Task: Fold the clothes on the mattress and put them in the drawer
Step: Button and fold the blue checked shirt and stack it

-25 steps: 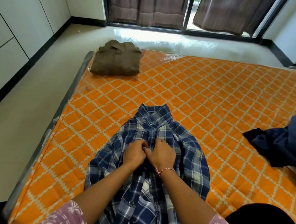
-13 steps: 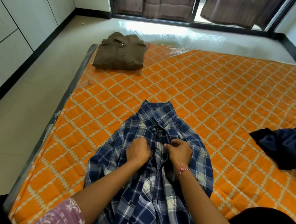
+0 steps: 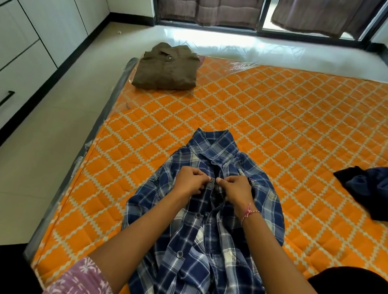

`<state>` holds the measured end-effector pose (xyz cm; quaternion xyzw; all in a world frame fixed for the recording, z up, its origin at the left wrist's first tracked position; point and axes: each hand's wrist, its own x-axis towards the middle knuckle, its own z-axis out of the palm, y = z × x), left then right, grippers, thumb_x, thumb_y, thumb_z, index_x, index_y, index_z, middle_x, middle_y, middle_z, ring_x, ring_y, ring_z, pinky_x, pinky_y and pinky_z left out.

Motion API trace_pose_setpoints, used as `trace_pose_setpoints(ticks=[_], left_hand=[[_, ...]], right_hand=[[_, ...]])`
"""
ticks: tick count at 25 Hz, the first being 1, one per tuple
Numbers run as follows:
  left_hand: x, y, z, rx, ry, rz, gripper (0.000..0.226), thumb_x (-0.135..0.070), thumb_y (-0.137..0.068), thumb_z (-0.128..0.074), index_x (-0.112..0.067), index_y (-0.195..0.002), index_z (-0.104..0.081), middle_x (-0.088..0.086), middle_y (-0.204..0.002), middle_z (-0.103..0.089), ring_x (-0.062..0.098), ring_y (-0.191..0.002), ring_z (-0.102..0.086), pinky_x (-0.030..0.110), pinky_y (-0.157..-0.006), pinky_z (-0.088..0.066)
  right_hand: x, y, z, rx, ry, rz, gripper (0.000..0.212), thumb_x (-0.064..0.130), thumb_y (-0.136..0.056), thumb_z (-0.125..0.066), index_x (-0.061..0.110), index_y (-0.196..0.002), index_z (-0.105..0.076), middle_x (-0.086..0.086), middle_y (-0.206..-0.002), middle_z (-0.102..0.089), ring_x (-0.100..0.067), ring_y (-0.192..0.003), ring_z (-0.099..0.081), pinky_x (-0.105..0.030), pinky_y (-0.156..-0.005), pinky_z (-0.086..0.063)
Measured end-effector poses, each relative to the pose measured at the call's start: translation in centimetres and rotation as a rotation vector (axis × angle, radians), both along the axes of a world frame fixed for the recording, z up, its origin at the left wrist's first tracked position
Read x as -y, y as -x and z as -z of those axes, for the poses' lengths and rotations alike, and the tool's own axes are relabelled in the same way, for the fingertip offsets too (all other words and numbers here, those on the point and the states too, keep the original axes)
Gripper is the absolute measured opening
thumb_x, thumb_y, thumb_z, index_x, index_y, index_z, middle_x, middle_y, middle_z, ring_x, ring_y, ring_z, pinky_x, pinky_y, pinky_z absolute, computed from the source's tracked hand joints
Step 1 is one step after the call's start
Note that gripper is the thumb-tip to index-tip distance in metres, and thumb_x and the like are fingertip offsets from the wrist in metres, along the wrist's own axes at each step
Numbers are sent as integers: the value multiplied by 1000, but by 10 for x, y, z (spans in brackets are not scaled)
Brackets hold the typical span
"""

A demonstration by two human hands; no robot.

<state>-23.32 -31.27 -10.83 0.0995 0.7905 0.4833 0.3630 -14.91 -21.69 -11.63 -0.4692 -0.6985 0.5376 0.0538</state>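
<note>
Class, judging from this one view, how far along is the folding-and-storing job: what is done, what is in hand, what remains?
Done: the brown shirt lies folded at the mattress corner. In hand: the left hand and right hand pinch the plaid shirt placket near a button. Left: folding it, the heaped dark blue clothes, then the closed drawer.

left hand [image 3: 189, 181] curled, pinching; right hand [image 3: 234, 189] curled, pinching

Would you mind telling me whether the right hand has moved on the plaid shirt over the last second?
Yes. The right hand has parted from the left hand and crept up the plaid shirt toward its collar; each now pinches one front edge.
</note>
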Motion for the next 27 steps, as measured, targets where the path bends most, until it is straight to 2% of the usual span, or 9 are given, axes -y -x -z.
trace_pose_setpoints(ticks=[3, 8, 13, 16, 18, 19, 21, 24, 27], left_hand=[[2, -1, -2, -58, 9, 18, 25, -8, -89, -63, -10, -64, -59, 5, -64, -57, 13, -58, -50, 22, -54, -43], [5, 0, -1, -76, 1, 74, 25, -7, -89, -63, -11, -64, -60, 5, -65, -57, 12, -60, -51, 20, -54, -42], [8, -2, 0, -98, -28, 81, 21, -6, -89, -63, -10, -68, -62, 0, -68, -60, 9, -64, -54, 21, -59, -43], [8, -3, 4, -187, -32, 21, 14, -8, -87, -65, -6, -73, -66, 3, -71, -62, 14, -68, -58, 29, -68, -49], [8, -3, 5, -174, -62, -17, 14, -6, -86, -67, -8, -72, -66, 7, -74, -65, 18, -72, -62, 33, -74, -54], [7, -3, 5, -147, -83, -30, 14, -5, -86, -67, -8, -72, -66, 9, -75, -66, 20, -72, -63, 33, -75, -55], [6, -4, 3, -87, -113, -53, 12, -3, -87, -65, -6, -75, -67, 9, -75, -67, 19, -69, -65, 30, -71, -57], [5, -6, -1, 22, -161, -101, 13, -9, -89, -64, -5, -78, -67, 7, -73, -66, 16, -67, -64, 23, -66, -56], [2, -7, -5, -45, -75, -69, 20, -20, -86, -69, -1, -78, -68, 9, -70, -66, 15, -63, -65, 27, -64, -57]], right_hand=[[4, -2, -3, -71, 118, -5, 24, 5, -89, -63, 5, -67, -53, -9, -59, -43, -17, -52, -41, -26, -50, -39], [14, 0, -7, 21, -239, -20, 31, 10, -82, -71, 8, -56, -54, -10, -58, -55, -18, -56, -50, -33, -60, -48], [20, 0, -15, -10, -224, -42, 7, 4, -84, -67, 2, -77, -70, -15, -78, -69, -23, -72, -64, -38, -72, -56], [20, -2, -20, -76, -18, -10, 14, 1, -88, -57, 3, -82, -69, -15, -81, -68, -19, -70, -62, -34, -70, -56], [17, -4, -23, -163, 187, 9, 18, 1, -92, -53, 4, -81, -66, -15, -83, -68, -17, -70, -64, -24, -64, -56], [15, -4, -23, -180, 183, 3, 17, 0, -91, -56, 5, -78, -66, -17, -84, -69, -18, -70, -66, -23, -62, -56], [13, -3, -21, -149, 59, -6, 16, 0, -87, -63, 7, -73, -67, -20, -83, -70, -22, -69, -68, -28, -62, -58], [12, 4, -21, -25, -226, -89, 14, 5, -84, -66, 7, -71, -70, -12, -72, -69, -24, -65, -66, -36, -64, -58], [15, 7, -27, 75, -434, -187, 16, 11, -86, -62, 7, -73, -71, -9, -68, -67, -23, -62, -62, -35, -60, -54]])
